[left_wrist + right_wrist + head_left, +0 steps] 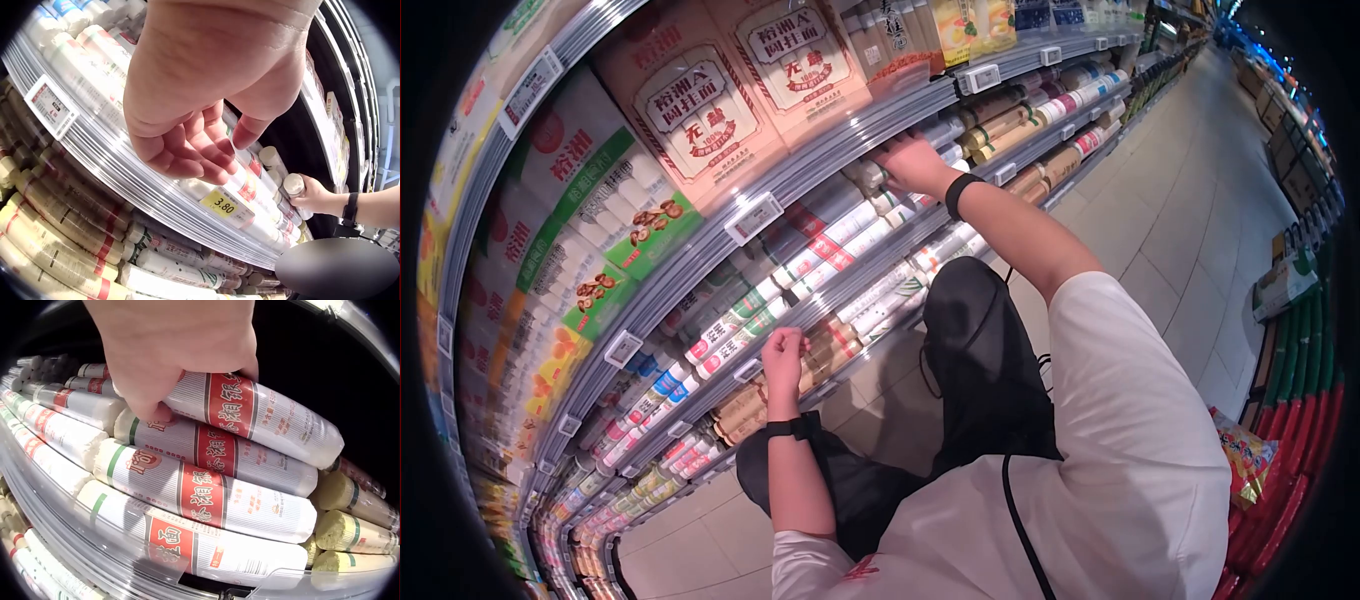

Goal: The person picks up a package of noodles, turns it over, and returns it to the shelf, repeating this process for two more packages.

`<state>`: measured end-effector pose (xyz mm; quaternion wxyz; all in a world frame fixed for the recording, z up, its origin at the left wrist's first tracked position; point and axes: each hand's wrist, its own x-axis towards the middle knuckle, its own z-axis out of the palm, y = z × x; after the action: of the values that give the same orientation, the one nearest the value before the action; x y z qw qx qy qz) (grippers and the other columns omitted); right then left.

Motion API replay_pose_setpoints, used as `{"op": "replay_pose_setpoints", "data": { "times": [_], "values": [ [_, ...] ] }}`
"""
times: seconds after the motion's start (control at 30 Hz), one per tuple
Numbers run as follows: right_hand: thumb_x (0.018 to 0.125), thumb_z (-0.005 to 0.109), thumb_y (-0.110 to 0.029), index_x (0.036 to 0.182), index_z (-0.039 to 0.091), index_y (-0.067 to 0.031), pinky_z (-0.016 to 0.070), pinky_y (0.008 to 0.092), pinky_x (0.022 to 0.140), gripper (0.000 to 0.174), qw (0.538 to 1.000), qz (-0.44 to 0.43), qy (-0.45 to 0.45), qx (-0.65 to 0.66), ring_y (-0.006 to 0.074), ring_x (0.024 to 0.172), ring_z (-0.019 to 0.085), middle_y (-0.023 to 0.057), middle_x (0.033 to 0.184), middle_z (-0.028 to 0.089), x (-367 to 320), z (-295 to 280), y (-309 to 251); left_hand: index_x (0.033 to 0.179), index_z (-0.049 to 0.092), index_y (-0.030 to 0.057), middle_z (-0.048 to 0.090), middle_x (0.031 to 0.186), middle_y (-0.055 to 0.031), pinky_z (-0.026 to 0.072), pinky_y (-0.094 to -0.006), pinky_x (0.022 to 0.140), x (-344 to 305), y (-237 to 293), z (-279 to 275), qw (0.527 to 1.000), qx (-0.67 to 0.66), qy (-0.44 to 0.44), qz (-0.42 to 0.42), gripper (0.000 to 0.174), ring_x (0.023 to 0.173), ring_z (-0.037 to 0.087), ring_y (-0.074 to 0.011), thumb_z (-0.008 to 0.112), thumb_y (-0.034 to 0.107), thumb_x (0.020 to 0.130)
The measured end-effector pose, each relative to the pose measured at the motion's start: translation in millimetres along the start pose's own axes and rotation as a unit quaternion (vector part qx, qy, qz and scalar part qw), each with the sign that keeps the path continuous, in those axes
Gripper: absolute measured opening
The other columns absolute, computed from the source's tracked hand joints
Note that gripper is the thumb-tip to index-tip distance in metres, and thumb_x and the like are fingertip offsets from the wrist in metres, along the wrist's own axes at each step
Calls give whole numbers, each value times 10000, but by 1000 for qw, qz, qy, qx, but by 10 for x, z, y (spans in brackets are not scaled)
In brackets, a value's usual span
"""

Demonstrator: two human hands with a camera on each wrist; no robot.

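My right hand [169,344] grips a cylindrical pack of dried noodles [281,419], white paper with a red label, at the top of a stack of like packs [250,506]. Part of that pack is hidden under the palm. Seen from the left wrist, the right hand [315,197] has its fingers around the pack's pale end [293,184]. My left hand [206,119] holds nothing; its fingers hang loosely curled in front of the shelf edge, over a yellow price tag [220,203]. In the head view the left hand [784,352] is lower and left of the right hand [912,165].
Boxed noodles [700,120] stand on the shelf above, whose front rail [840,150] overhangs the rolls. Brown-wrapped rolls [830,345] lie on a lower shelf. A clear plastic lip [137,553] fronts the stack. At right runs a tiled aisle [1170,200].
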<state>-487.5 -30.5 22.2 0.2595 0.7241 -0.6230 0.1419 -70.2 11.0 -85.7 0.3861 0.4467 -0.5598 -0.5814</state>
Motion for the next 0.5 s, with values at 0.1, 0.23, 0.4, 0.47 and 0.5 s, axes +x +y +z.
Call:
{"op": "replay_pose_setpoints", "data": {
  "times": [0.1,0.23,0.4,0.47,0.5],
  "values": [
    [731,717,-265,1370,541,-217,415,522,974,665,1000,18,3,9,355,1240,496,124,1319,543,6,30,-91,912,656,25,664,789,-41,472,-231,652,5,-2,6,1000,6,-3,3,133,693,609,-99,599,134,962],
    [729,735,-249,1375,519,-225,413,544,963,682,1000,23,-9,9,359,1260,472,112,1352,515,35,109,-99,916,658,21,665,789,-43,473,-231,655,4,8,7,1000,5,9,-7,135,694,610,-100,603,137,959],
    [729,740,-230,1289,572,-250,362,528,1013,585,998,-52,35,11,297,1191,526,67,1192,599,-66,-108,-209,916,658,22,666,791,-37,478,-228,662,29,-11,-37,1000,-8,3,2,131,697,611,-96,616,138,961],
    [693,781,-209,1229,571,-224,368,492,987,576,993,-87,16,75,270,1110,553,33,1076,599,-142,-254,-385,926,656,24,664,794,-31,480,-225,668,22,-11,-19,1000,-25,2,2,121,703,610,-92,626,137,960],
    [675,794,-196,1213,566,-214,373,481,976,584,989,-102,-13,110,264,1090,556,25,1049,594,-176,-367,-496,935,654,26,663,796,-27,480,-223,672,25,-5,-6,999,-32,-1,1,116,711,610,-90,632,138,959]
  ]
}}
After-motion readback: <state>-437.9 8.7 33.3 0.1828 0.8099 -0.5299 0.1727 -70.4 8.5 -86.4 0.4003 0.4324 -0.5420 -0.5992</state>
